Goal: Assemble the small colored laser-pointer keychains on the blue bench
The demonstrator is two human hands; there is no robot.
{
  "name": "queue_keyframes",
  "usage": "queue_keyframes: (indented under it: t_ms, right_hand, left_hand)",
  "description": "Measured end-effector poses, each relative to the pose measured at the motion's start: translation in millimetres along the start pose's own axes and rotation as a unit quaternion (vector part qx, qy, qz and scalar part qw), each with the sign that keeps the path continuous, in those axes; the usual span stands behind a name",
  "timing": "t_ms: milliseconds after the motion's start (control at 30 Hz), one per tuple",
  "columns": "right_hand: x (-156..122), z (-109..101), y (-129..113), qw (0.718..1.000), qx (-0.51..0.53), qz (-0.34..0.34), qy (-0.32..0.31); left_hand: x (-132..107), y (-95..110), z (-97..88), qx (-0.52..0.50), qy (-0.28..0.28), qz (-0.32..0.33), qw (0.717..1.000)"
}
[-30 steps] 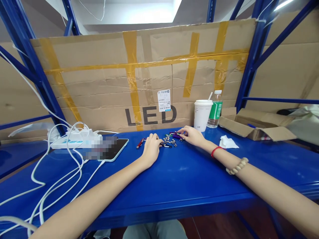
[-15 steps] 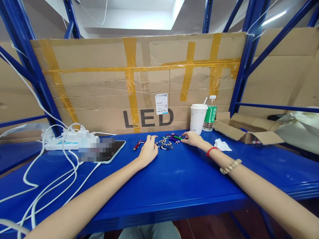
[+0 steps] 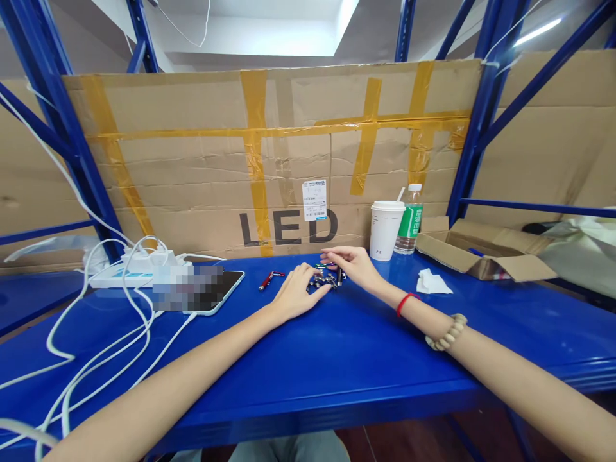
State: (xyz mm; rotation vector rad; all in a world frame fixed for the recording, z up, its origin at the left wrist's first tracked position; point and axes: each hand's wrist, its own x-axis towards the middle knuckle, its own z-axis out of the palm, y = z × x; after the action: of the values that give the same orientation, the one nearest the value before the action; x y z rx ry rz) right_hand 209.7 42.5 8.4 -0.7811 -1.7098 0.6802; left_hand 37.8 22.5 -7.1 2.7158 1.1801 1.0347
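Note:
A small pile of shiny metal pieces (image 3: pixel 329 280), with darker and coloured tube-like pieces among them, lies on the blue shelf top (image 3: pixel 337 346). My left hand (image 3: pixel 299 294) rests palm down at the pile's left side, thumb and fingers apart, covering part of it. From the right, my right hand (image 3: pixel 357 266) reaches over the pile's edge with its fingers stretched out. A dark tube-like piece (image 3: pixel 339 276) stands just under its fingers; whether they touch it I cannot tell. Left of my left hand, a red metal tube-like piece (image 3: pixel 267 281) lies apart from the pile.
A white lidded cup (image 3: pixel 385 231) and a green-labelled bottle (image 3: pixel 409 221) stand behind my right hand. Crumpled tissue (image 3: pixel 433 282) and an open cardboard box (image 3: pixel 481 250) lie to the right. A phone (image 3: pixel 226 292), a power strip (image 3: pixel 120 280) and white cables occupy the left.
My right hand has moved left from the coloured tubes to above the pile, its fingers now stretched out. My left hand has shifted slightly right, its thumb reaching around the near side of the pieces.

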Motion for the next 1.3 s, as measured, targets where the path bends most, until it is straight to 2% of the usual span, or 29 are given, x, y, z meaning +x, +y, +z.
queue_keyframes:
  t_ms: [67, 167, 233, 333, 467, 600, 667, 767, 933, 1067, 1167, 1300]
  right_hand:
    - [-5, 15, -8, 0.999, 0.018, -0.021, -0.03]
    - [-9, 24, -14, 0.995, -0.024, -0.06, -0.071]
    - [-8, 21, -10, 0.992, -0.057, -0.072, -0.083]
    - [-3, 6, 6, 0.984, -0.149, -0.067, -0.075]
    - [2, -16, 32, 0.937, -0.323, -0.081, -0.104]
    - [3, -29, 38, 0.879, -0.434, -0.097, -0.17]
    - [3, -32, 36, 0.858, -0.464, -0.117, -0.188]
    - [3, -33, 34, 0.838, -0.489, -0.14, -0.197]
    - [3, -33, 31, 0.827, -0.508, -0.147, -0.192]
    - [3, -32, 29, 0.82, -0.524, -0.142, -0.182]
    - [2, -31, 29, 0.816, -0.536, -0.133, -0.17]
    - [3, -32, 32, 0.837, -0.515, -0.115, -0.149]
  left_hand:
    - [1, 0, 0.7, -0.026, -0.023, 0.034, 0.999]
    - [2, -2, 2.2, -0.071, -0.013, 0.056, 0.996]
    - [3, -4, 2.7, -0.102, -0.003, 0.056, 0.993]
    - [3, -7, 2.2, -0.138, 0.01, 0.015, 0.99]
    - [3, -12, 0.5, -0.116, 0.05, -0.035, 0.991]
    - [4, -14, 0.8, -0.06, 0.093, -0.079, 0.991]
    - [3, -13, 1.2, -0.038, 0.077, -0.08, 0.993]
    - [1, -5, -0.1, 0.02, 0.023, -0.042, 0.999]
    - [-1, 10, -6.6, 0.099, -0.007, -0.009, 0.995]
    - [0, 10, -7.9, 0.116, -0.06, 0.024, 0.991]
    - [1, 7, -6.9, 0.13, -0.064, 0.044, 0.988]
    - [1, 7, -7.3, 0.147, -0.062, 0.049, 0.986]
